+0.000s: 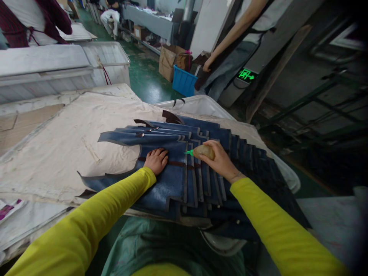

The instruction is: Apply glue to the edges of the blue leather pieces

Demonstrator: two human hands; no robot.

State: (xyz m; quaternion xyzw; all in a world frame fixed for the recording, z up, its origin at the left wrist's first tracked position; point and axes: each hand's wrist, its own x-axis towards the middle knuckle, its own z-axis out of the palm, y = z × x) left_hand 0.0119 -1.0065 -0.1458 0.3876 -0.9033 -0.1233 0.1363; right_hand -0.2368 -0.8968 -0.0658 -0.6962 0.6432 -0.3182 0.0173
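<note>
Blue leather-like pieces (pixel 172 182) with grey edges lie overlapped in a staggered row on the cloth-covered table. My left hand (pixel 156 160) rests on the top piece, fingers laid out on its surface beside a dark brown strip (pixel 176 163). In my right hand (pixel 220 159) is a yellowish squeeze bottle (pixel 204 151), tilted on its side with its green nozzle (pixel 189 152) pointing left. The nozzle tip is at the grey edge of the top piece; whether it touches cannot be made out.
Cream cloth (pixel 66 142) covers the table to the left. White plastic bins (pixel 112 57) stand beyond it. A blue crate (pixel 184 81) and a cardboard box (pixel 168 63) sit on the green floor. A person (pixel 227 50) stands close by at the back right; others are farther off.
</note>
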